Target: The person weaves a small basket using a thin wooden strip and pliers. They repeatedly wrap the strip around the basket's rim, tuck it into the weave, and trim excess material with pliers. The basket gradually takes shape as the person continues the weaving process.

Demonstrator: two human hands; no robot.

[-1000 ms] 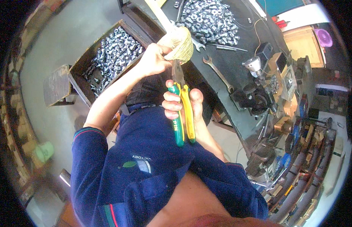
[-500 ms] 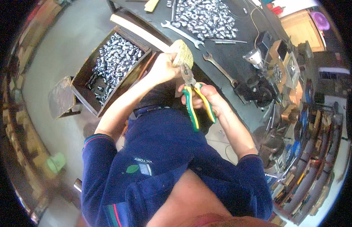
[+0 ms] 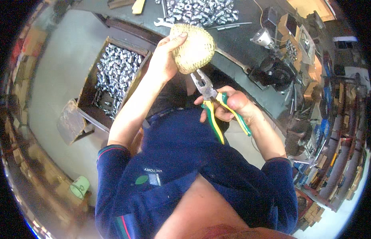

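My left hand [image 3: 165,59], raised over the bench's near edge, is closed around a rounded, pale yellow woven piece [image 3: 195,47], thumb on its upper side. I cannot make out what kind of thing this is. Lower and to the right, my right hand [image 3: 229,105] holds combination pliers [image 3: 209,92] with green and yellow handles. The handles are spread and the jaws point up toward the woven piece's lower edge, parted and seemingly just short of it. A spanner's open end [image 3: 163,23] shows behind the woven piece, which hides the rest.
Shiny metal fittings lie heaped on the dark bench [image 3: 257,30]. A wooden box [image 3: 89,77] of similar fittings stands to the left. Another spanner [image 3: 233,61] points toward a black machine [image 3: 273,77] at the right, near a lamp [image 3: 263,38]. Crowded shelves line the far right.
The woven piece has turned to show its broad rounded face, and the long pale strip beside it is no longer visible. The pliers have shifted down and right, with handles and jaws wider apart.
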